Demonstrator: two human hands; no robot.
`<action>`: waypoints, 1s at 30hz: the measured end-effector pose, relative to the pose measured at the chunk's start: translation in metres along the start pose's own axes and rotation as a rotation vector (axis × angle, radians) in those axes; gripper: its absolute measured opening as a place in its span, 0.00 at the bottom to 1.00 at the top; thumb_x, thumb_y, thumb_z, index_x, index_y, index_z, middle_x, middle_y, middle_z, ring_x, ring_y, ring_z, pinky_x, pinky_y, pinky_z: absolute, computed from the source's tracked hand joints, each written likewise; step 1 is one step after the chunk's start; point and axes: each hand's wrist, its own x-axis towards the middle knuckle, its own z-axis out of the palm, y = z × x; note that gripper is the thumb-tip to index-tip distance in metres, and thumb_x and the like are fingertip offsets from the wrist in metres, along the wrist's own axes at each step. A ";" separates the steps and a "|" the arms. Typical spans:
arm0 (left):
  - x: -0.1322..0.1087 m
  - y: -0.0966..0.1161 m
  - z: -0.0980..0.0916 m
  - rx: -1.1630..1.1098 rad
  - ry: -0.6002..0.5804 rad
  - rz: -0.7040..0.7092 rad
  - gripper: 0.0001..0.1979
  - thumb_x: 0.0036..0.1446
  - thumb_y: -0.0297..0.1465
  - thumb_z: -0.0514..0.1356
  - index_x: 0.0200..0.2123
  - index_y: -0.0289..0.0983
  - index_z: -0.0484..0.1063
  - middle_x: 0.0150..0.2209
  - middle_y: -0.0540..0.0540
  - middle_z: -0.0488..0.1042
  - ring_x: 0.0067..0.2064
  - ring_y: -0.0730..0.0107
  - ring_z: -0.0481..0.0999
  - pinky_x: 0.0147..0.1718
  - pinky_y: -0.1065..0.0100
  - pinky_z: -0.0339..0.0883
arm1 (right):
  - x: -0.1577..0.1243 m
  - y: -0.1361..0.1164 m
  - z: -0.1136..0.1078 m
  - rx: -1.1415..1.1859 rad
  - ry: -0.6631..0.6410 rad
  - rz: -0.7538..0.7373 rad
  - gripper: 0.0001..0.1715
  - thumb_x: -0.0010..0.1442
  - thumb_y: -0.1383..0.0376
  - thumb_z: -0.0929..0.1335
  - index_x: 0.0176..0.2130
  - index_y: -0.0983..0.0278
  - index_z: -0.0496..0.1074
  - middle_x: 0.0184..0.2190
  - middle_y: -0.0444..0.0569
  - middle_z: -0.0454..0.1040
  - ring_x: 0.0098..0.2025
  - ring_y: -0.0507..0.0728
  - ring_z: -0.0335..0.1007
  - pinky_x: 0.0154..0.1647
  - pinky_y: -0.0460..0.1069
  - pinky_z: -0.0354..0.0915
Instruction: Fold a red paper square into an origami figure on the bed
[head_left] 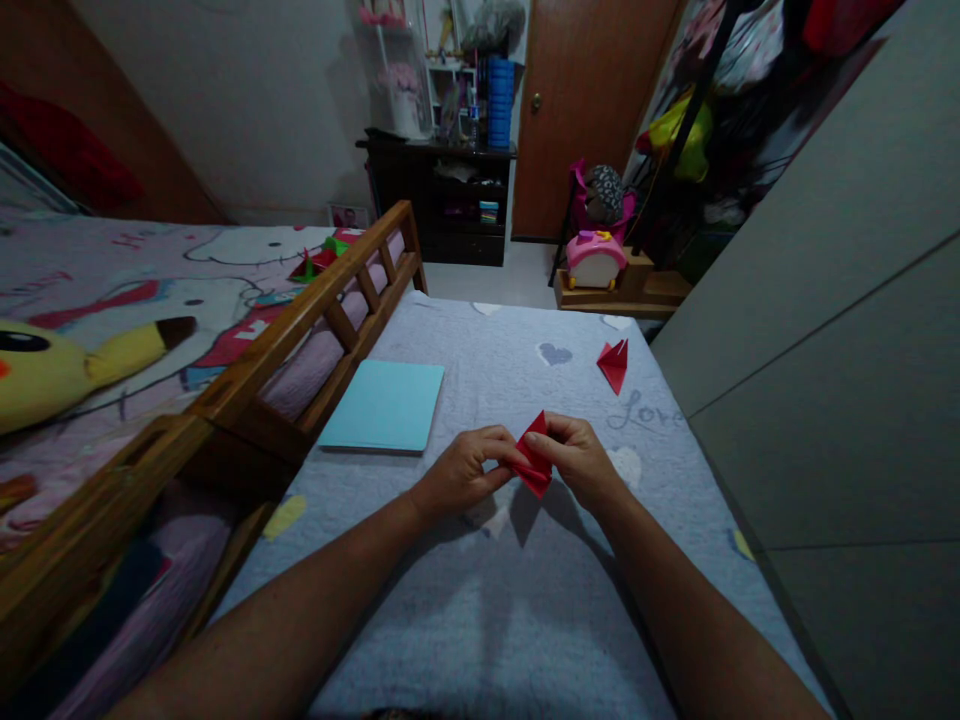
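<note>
A small piece of folded red paper [534,468] is held between both hands, just above the bed sheet. My left hand [474,468] pinches its left edge with thumb and fingers. On the other side, my right hand [581,455] grips the upper right part, its thumb lying across the front face. The paper stands tilted, with points at top and bottom, and its shadow falls on the sheet below. Farther off to the right lies another folded red paper piece [614,366], apart from the hands. A light blue square pad [386,407] rests flat to the left.
The bed sheet [487,600] is pale blue with hearts. Along its left runs a wooden rail [315,310], beyond which a yellow plush toy [52,370] lies on another bed. A grey cabinet [840,400] borders the right side. A dark cabinet [465,235] stands near the door [592,110].
</note>
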 end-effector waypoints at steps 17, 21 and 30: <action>0.000 0.004 0.003 -0.015 0.060 -0.023 0.07 0.59 0.25 0.61 0.37 0.37 0.80 0.35 0.45 0.78 0.38 0.67 0.77 0.41 0.65 0.68 | 0.003 -0.004 -0.016 0.245 0.192 -0.059 0.11 0.50 0.64 0.69 0.37 0.60 0.74 0.28 0.43 0.70 0.29 0.53 0.64 0.29 0.48 0.60; 0.000 0.002 0.001 0.035 0.245 -0.040 0.03 0.58 0.25 0.62 0.34 0.36 0.76 0.34 0.46 0.77 0.37 0.68 0.76 0.39 0.67 0.69 | -0.003 -0.005 -0.013 0.237 -0.109 -0.114 0.34 0.39 0.72 0.66 0.47 0.54 0.65 0.43 0.45 0.72 0.47 0.58 0.69 0.42 0.51 0.67; -0.001 0.002 -0.006 0.204 0.336 0.019 0.05 0.56 0.22 0.60 0.30 0.37 0.72 0.33 0.47 0.77 0.37 0.67 0.76 0.39 0.67 0.68 | -0.005 0.005 -0.006 0.191 -0.098 -0.087 0.19 0.48 0.70 0.66 0.42 0.59 0.68 0.40 0.46 0.72 0.43 0.57 0.69 0.46 0.52 0.64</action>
